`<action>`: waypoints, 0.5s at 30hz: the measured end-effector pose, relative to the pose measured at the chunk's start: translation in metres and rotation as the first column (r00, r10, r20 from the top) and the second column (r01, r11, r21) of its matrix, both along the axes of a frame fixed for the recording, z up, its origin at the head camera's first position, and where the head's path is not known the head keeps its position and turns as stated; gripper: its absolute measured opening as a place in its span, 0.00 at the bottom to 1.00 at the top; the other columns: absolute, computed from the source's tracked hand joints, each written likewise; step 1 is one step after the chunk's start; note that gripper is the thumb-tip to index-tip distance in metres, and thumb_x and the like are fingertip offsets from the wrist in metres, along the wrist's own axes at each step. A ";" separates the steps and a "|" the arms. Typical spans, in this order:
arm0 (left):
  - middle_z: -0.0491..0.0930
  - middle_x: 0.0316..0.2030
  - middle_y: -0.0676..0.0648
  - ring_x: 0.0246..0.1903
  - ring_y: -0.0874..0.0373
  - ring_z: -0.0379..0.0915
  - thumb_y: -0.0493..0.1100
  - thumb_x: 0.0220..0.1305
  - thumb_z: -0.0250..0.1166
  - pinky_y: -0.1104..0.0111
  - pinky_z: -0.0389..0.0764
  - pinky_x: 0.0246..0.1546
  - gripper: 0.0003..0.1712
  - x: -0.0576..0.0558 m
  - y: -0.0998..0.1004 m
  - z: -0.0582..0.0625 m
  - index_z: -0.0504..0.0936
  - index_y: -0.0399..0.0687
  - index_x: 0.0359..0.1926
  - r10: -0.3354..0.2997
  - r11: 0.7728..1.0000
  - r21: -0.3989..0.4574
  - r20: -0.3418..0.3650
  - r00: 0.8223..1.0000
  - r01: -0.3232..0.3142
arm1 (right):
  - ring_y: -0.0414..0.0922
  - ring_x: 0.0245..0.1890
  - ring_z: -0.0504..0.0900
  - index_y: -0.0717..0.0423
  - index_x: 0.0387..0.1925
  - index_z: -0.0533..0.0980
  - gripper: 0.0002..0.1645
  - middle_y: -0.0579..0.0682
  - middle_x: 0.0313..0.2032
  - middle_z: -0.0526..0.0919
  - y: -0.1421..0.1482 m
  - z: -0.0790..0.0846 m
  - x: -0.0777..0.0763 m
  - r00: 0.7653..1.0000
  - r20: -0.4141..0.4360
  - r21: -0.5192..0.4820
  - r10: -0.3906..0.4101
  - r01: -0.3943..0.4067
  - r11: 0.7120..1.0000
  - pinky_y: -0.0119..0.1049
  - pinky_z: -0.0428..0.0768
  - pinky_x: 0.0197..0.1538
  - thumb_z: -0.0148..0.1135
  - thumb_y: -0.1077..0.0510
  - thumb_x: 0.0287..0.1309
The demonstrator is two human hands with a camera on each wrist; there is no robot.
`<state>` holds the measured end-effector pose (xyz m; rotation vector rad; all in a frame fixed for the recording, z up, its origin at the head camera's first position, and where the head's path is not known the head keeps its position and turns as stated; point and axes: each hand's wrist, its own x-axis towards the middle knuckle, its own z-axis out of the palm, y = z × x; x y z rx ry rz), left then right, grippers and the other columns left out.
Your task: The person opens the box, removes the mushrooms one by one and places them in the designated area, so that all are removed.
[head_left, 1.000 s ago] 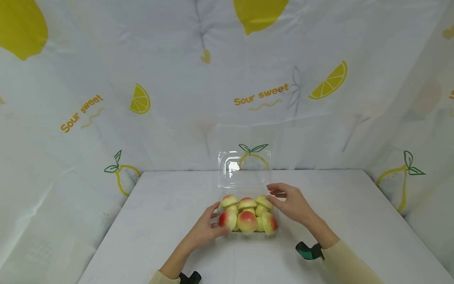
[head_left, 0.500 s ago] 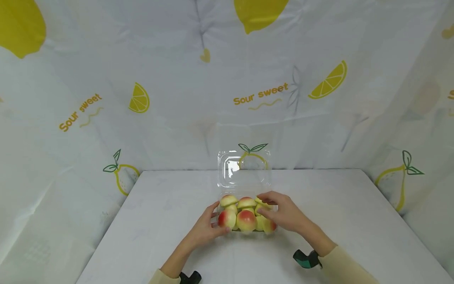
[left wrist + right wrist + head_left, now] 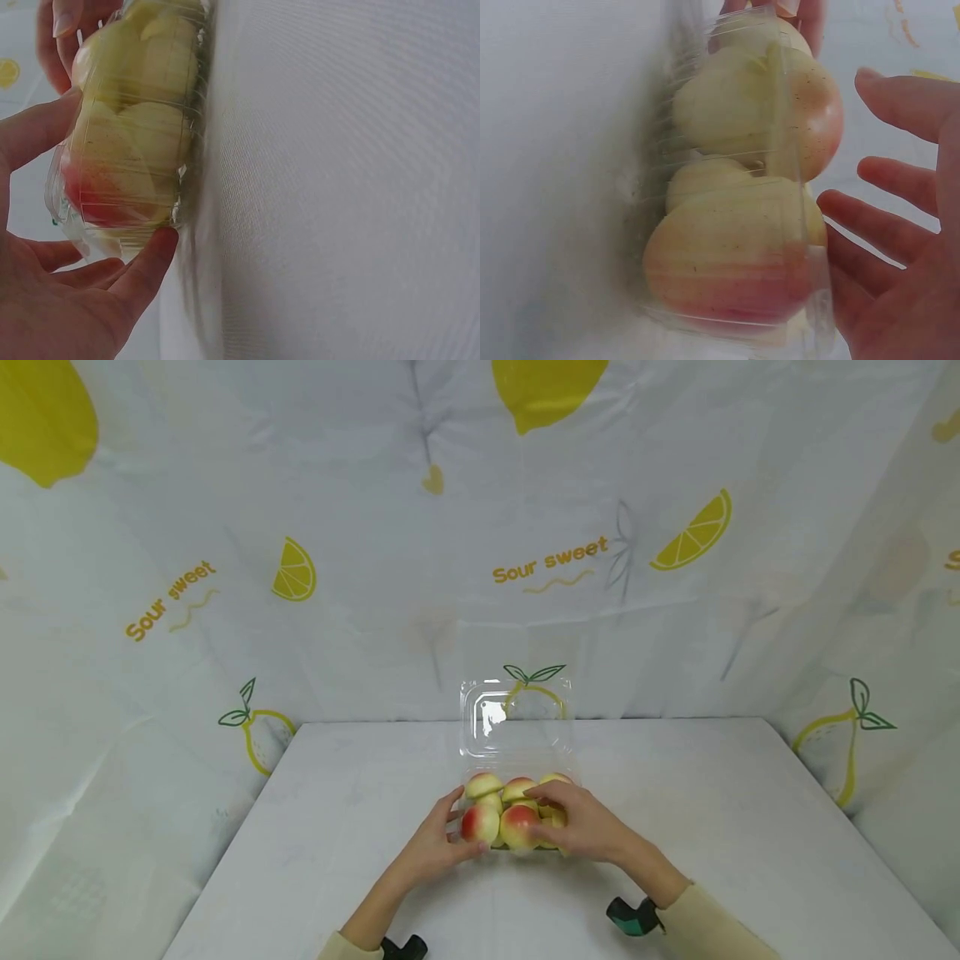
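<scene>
My left hand [image 3: 431, 847] grips the clear clamshell box [image 3: 821, 300] — lid [image 3: 517, 731] raised — on the table [image 3: 337, 835]. My right hand [image 3: 588, 827], fingers splayed and holding nothing, covers some mushroom-shaped pieces [image 3: 519, 828]; whether it touches them, I can't tell. A sideways knock could dislodge one.

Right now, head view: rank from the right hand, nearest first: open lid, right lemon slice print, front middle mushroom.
1. Front middle mushroom: just left of the right hand.
2. Open lid: back and left.
3. Right lemon slice print: high, back right.
</scene>
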<state>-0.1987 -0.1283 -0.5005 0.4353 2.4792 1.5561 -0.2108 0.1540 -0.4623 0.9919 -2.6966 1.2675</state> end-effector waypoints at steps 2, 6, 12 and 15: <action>0.57 0.74 0.33 0.68 0.34 0.63 0.49 0.57 0.77 0.49 0.78 0.60 0.57 0.000 0.000 -0.001 0.53 0.36 0.78 -0.001 1.000 0.007 0.002 1.000 0.001 | 0.52 0.50 0.79 0.56 0.57 0.80 0.28 0.45 0.48 0.83 -0.002 -0.002 -0.001 1.000 -0.001 0.010 0.011 -0.011 1.000 0.48 0.82 0.55 0.73 0.46 0.60; 0.57 0.74 0.33 0.68 0.33 0.63 0.49 0.57 0.77 0.48 0.77 0.61 0.58 0.000 0.000 -0.002 0.52 0.36 0.78 -0.005 1.000 0.024 0.004 1.000 0.005 | 0.47 0.47 0.80 0.57 0.57 0.80 0.28 0.45 0.47 0.83 -0.003 -0.006 -0.002 0.999 -0.025 0.022 0.042 -0.041 0.999 0.47 0.82 0.54 0.73 0.47 0.60; 0.56 0.74 0.33 0.68 0.33 0.63 0.49 0.58 0.77 0.48 0.77 0.61 0.57 0.001 0.000 0.000 0.52 0.35 0.78 -0.009 1.000 0.019 -0.005 1.000 0.009 | 0.43 0.47 0.80 0.57 0.56 0.80 0.27 0.46 0.48 0.83 -0.006 -0.012 -0.006 0.994 -0.084 0.022 0.076 -0.075 0.997 0.43 0.82 0.53 0.75 0.51 0.57; 0.56 0.74 0.32 0.68 0.32 0.63 0.48 0.58 0.77 0.47 0.77 0.61 0.57 0.002 0.000 0.000 0.52 0.35 0.77 -0.012 1.000 0.017 -0.018 1.000 0.013 | 0.44 0.48 0.80 0.57 0.55 0.80 0.27 0.46 0.50 0.84 -0.008 -0.013 -0.005 0.995 -0.067 0.030 0.075 -0.073 0.997 0.41 0.82 0.55 0.76 0.51 0.56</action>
